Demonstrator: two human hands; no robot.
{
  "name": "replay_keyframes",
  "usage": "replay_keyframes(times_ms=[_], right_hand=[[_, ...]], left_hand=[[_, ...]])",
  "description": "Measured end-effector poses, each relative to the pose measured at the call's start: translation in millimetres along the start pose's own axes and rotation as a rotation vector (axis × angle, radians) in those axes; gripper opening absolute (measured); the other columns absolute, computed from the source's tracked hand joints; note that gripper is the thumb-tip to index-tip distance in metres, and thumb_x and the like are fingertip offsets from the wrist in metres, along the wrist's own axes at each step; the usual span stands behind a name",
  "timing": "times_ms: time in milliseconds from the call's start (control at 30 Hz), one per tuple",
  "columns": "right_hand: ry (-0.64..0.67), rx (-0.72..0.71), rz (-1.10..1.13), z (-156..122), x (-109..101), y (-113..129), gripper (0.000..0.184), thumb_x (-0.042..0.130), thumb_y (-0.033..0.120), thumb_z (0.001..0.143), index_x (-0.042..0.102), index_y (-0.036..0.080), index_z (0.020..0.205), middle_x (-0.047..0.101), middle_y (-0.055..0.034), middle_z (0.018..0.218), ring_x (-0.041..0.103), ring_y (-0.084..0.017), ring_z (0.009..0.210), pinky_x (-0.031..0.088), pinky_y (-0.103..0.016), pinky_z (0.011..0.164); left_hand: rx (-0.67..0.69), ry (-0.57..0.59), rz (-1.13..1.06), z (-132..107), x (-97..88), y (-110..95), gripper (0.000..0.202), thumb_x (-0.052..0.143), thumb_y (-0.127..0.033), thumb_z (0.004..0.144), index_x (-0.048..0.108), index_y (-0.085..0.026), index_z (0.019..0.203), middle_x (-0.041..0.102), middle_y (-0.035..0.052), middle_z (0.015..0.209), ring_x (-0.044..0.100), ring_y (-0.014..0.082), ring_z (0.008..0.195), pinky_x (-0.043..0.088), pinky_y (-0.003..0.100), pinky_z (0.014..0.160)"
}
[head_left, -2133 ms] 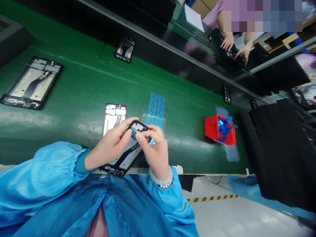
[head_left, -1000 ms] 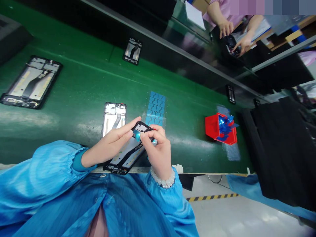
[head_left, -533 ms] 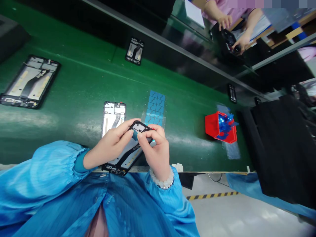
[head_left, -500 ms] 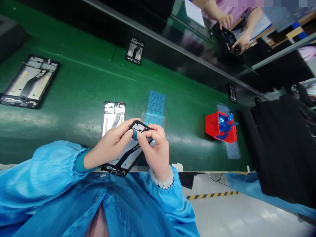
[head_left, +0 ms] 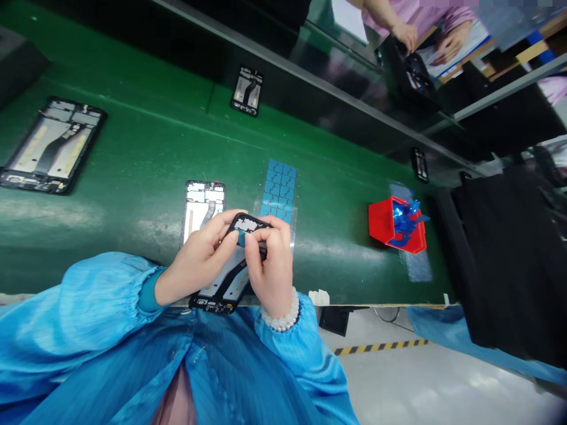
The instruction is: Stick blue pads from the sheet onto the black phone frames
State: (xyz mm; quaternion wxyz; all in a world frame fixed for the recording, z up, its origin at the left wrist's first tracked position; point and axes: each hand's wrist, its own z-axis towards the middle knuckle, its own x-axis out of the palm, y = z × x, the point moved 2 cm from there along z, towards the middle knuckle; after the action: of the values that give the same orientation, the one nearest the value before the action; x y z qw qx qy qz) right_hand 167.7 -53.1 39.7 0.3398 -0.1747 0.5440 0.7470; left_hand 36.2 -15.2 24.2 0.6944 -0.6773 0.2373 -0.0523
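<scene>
Both hands meet over a phone frame (head_left: pixel 225 289), black-edged with a silver inside and a dark ribbon cable, tilted above the table's front edge. My left hand (head_left: pixel 199 254) grips its left side, thumb lying near the top. Between the two thumbs shows a small blue sticker (head_left: pixel 241 238) on the upper part of the frame. My right hand (head_left: pixel 272 260) pinches at the sticker's right edge, its other fingers around the frame's top right. Behind my hands lies a second phone frame (head_left: pixel 199 206), partly covered. A sheet of blue stickers (head_left: pixel 279 183) is just beyond my right hand.
More phone frames lie on the green table (head_left: pixel 146 136): one at the left (head_left: pixel 55 144), one at the back (head_left: pixel 247 90). A red bin (head_left: pixel 381 223) holding blue film scraps stands at the right on a clear strip. Across a rail (head_left: pixel 283 65), a co-worker's hands (head_left: pixel 407 36) handle something black.
My right hand has shifted slightly left and turned more upright. The blue sticker now lies flatter against the phone frame. One of the co-worker's hands has drawn back from the black object.
</scene>
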Motion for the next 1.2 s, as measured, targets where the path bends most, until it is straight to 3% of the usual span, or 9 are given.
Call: replay_keyframes(times_ms=[300,433,567,733,833,900,1000,1067,1200], right_hand=[[-0.030,-0.007,0.018,0,3,1,0.007,0.047,0.020,0.089,0.046,0.021,0.082,0.055,-0.0080,0.105,0.054,-0.017,0.102,0.047,-0.037,0.085],[-0.030,-0.011,0.063,2,1,3,0.010,0.048,0.018,0.088,0.045,0.021,0.079,0.055,-0.0075,0.103,0.054,-0.016,0.101,0.048,-0.035,0.084],[-0.073,-0.027,0.116,2,0,6,0.010,0.052,0.017,0.086,0.047,0.021,0.078,0.056,-0.0063,0.103,0.056,-0.015,0.101,0.048,-0.035,0.084],[-0.196,-0.006,0.104,-4,5,8,0.008,0.053,0.017,0.086,0.048,0.022,0.081,0.053,-0.0072,0.110,0.053,-0.018,0.110,0.047,-0.042,0.090],[-0.279,0.095,0.154,-8,5,3,0.016,0.058,0.020,0.083,0.047,0.023,0.094,0.049,-0.0094,0.117,0.050,-0.020,0.116,0.046,-0.044,0.094],[-0.247,0.199,0.264,-10,5,-1,0.035,0.061,0.024,0.081,0.042,0.023,0.111,0.047,-0.0121,0.124,0.052,-0.020,0.115,0.049,-0.040,0.091],[-0.074,0.300,0.450,-10,5,-2,0.051,0.056,0.031,0.085,0.032,0.022,0.128,0.052,-0.0127,0.123,0.059,-0.017,0.105,0.053,-0.034,0.086],[-0.016,0.323,0.524,-8,5,-1,0.054,0.055,0.035,0.085,0.031,0.021,0.131,0.056,-0.0115,0.118,0.062,-0.016,0.098,0.054,-0.032,0.084],[-0.026,0.365,0.544,-2,9,2,0.059,0.062,0.036,0.079,0.034,0.020,0.129,0.059,-0.0093,0.110,0.063,-0.016,0.091,0.055,-0.030,0.079]], left_hand=[[0.002,-0.024,0.013,-4,2.3,3,0.036,0.044,-0.031,0.093,0.047,-0.020,0.127,0.057,-0.0050,0.067,0.045,0.0088,0.049,0.037,0.019,0.048],[0.008,-0.056,0.012,-6,3.8,3,0.038,0.045,-0.033,0.092,0.046,-0.019,0.128,0.062,-0.0023,0.073,0.049,0.0092,0.051,0.040,0.019,0.050],[0.043,-0.103,0.006,-9,5.1,4,0.039,0.046,-0.033,0.092,0.046,-0.019,0.128,0.068,0.0035,0.095,0.060,0.0106,0.062,0.047,0.019,0.057],[0.046,-0.092,-0.012,-11,4.9,1,0.040,0.046,-0.033,0.092,0.045,-0.018,0.129,0.070,0.0032,0.089,0.063,0.0116,0.063,0.049,0.019,0.058],[0.009,-0.072,-0.066,-10,4.9,-1,0.042,0.051,-0.035,0.090,0.045,-0.018,0.128,0.071,0.0049,0.097,0.067,0.0141,0.075,0.052,0.020,0.065],[-0.009,-0.082,-0.063,-9,4.9,-2,0.040,0.052,-0.036,0.090,0.047,-0.019,0.126,0.071,0.0044,0.099,0.068,0.0149,0.079,0.052,0.020,0.068],[-0.007,-0.123,-0.005,-6,3.9,-2,0.037,0.050,-0.037,0.091,0.050,-0.019,0.123,0.071,0.0033,0.098,0.067,0.0153,0.080,0.052,0.022,0.071],[0.009,-0.140,0.045,-3,2.7,-3,0.036,0.047,-0.037,0.092,0.052,-0.019,0.123,0.070,0.0037,0.102,0.067,0.0159,0.083,0.051,0.023,0.074],[0.015,-0.113,0.107,-3,-0.6,-9,0.042,0.038,-0.037,0.095,0.049,-0.018,0.131,0.068,0.0043,0.112,0.065,0.0184,0.094,0.051,0.024,0.080]])
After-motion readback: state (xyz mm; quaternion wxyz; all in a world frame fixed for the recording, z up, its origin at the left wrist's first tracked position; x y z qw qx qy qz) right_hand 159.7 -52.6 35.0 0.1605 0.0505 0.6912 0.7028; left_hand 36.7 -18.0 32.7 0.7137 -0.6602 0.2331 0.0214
